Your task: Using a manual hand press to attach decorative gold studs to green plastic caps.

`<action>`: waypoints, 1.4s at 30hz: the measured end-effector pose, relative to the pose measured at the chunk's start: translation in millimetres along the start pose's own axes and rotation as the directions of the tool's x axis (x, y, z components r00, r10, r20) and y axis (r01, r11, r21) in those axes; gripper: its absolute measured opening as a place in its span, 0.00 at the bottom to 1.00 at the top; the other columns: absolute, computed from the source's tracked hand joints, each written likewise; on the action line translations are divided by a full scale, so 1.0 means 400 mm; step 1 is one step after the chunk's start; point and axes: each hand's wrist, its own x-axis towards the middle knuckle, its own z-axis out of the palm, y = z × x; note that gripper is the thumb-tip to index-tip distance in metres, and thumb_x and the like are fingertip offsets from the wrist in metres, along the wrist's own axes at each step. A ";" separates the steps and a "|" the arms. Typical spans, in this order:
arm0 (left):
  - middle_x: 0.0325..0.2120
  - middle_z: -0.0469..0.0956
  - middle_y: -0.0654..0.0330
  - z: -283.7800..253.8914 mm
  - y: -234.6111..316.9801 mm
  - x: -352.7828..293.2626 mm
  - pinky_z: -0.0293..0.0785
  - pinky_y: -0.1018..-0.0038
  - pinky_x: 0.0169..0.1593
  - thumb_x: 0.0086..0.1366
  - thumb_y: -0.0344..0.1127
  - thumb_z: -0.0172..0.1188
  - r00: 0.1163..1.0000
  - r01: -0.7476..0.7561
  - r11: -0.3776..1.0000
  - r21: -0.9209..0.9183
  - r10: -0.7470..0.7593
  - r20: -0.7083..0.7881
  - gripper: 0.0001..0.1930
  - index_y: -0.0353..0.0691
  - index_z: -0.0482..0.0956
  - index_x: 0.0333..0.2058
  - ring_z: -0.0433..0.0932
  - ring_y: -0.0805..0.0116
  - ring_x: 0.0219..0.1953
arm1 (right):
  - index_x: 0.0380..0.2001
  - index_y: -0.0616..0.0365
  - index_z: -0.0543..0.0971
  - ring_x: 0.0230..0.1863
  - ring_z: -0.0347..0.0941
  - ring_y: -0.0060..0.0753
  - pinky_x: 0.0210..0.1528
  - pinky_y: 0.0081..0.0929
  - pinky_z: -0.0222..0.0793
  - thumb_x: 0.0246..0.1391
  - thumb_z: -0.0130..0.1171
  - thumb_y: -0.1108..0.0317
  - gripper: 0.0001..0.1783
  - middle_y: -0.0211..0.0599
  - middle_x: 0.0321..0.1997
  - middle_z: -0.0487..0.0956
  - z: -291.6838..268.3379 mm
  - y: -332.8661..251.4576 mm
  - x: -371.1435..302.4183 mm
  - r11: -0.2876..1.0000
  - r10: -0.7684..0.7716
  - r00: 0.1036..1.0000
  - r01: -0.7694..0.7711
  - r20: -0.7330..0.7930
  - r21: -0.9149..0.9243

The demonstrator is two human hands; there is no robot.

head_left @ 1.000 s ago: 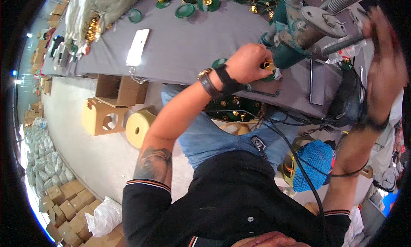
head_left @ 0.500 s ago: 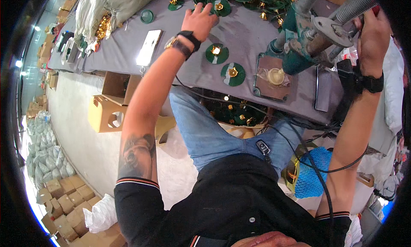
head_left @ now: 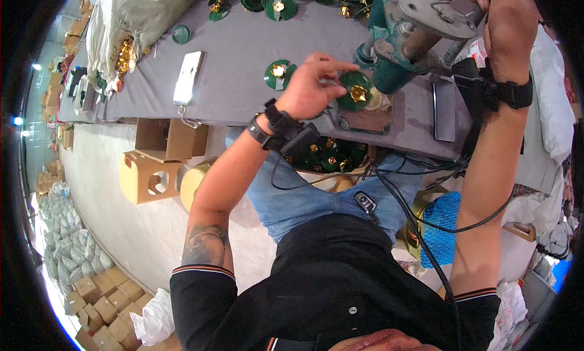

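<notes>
My left hand (head_left: 311, 86) pinches a dark green round disc (head_left: 351, 83) with a gold flower-shaped piece at its middle. It holds the disc by the left edge, over the base plate (head_left: 365, 125) of a green metal hand press (head_left: 389, 56). The disc partly hides a pale round seat (head_left: 382, 101) on that plate. A second green disc with a gold centre (head_left: 273, 77) lies on the table, left of my left hand. At the upper right my right hand (head_left: 514, 31) is closed round the press handle, its fingers partly cut off by the picture's edge.
More green discs with gold pieces (head_left: 278, 7) lie along the table's far side. A phone (head_left: 188, 77), a green ring (head_left: 180, 34) and a pale sack (head_left: 134, 22) are on the left. A dark slab (head_left: 444, 111) lies right of the press; black cables (head_left: 420, 217) hang below.
My left hand has come back from the far discs and picked up the nearer of two discs, bringing it right to the press. My right hand stays at the handle. The view has shifted slightly.
</notes>
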 end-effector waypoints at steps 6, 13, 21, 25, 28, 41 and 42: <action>0.52 0.71 0.55 0.067 -0.001 -0.026 0.81 0.68 0.47 0.57 0.19 0.68 0.989 0.025 1.000 0.011 -0.023 -0.145 0.23 0.41 0.85 0.52 0.80 0.64 0.43 | 0.49 0.55 0.72 0.15 0.57 0.12 0.18 0.14 0.52 0.72 0.53 0.66 0.08 0.22 0.23 0.66 0.045 -0.001 -0.009 0.999 0.018 0.999 -0.017 -0.035 0.044; 0.51 0.74 0.49 0.104 -0.012 -0.015 0.76 0.63 0.53 0.55 0.24 0.68 0.962 -0.169 0.934 0.314 0.225 -0.152 0.17 0.35 0.84 0.45 0.78 0.50 0.49 | 0.46 0.54 0.73 0.14 0.57 0.12 0.17 0.13 0.52 0.71 0.55 0.66 0.06 0.22 0.23 0.67 0.007 -0.001 0.006 0.996 0.078 0.997 -0.079 0.023 0.042; 0.50 0.77 0.48 0.142 -0.001 -0.006 0.74 0.60 0.55 0.53 0.37 0.76 0.943 -0.167 0.932 0.323 0.247 -0.225 0.17 0.33 0.84 0.37 0.76 0.46 0.52 | 0.47 0.53 0.72 0.16 0.58 0.12 0.18 0.13 0.55 0.72 0.54 0.66 0.06 0.23 0.27 0.69 0.001 0.001 -0.010 0.998 0.035 0.999 -0.037 0.023 0.059; 0.50 0.78 0.49 0.155 -0.004 0.022 0.75 0.61 0.53 0.51 0.38 0.78 0.950 -0.168 0.946 0.278 0.230 -0.210 0.18 0.33 0.85 0.36 0.77 0.47 0.51 | 0.43 0.63 0.76 0.33 0.68 0.31 0.39 0.26 0.65 0.72 0.51 0.65 0.11 0.38 0.33 0.74 -0.101 -0.065 -0.133 0.999 -0.054 0.997 0.054 0.053 0.009; 0.50 0.79 0.50 0.138 -0.017 -0.006 0.75 0.62 0.53 0.51 0.37 0.78 0.953 -0.134 0.958 0.254 0.195 -0.233 0.18 0.33 0.85 0.37 0.77 0.47 0.51 | 0.32 0.51 0.78 0.32 0.71 0.36 0.44 0.38 0.64 0.64 0.52 0.60 0.10 0.43 0.32 0.81 -0.093 -0.162 -0.338 0.923 0.236 0.969 -0.202 -0.069 0.329; 0.48 0.80 0.50 0.114 -0.004 -0.002 0.74 0.59 0.56 0.52 0.37 0.76 0.946 -0.196 0.941 0.277 0.256 -0.199 0.18 0.33 0.84 0.39 0.76 0.46 0.51 | 0.36 0.58 0.77 0.38 0.76 0.37 0.44 0.34 0.70 0.64 0.58 0.56 0.14 0.37 0.35 0.79 -0.219 -0.197 -0.412 0.951 0.272 0.953 -0.245 0.133 -0.189; 0.46 0.80 0.49 0.119 0.002 0.014 0.74 0.59 0.54 0.52 0.37 0.76 0.944 -0.215 0.939 0.268 0.270 -0.190 0.18 0.33 0.83 0.38 0.76 0.46 0.49 | 0.39 0.63 0.79 0.36 0.78 0.41 0.42 0.32 0.73 0.69 0.52 0.60 0.15 0.42 0.35 0.82 -0.152 -0.205 -0.292 0.980 0.069 0.996 -0.057 0.056 -0.190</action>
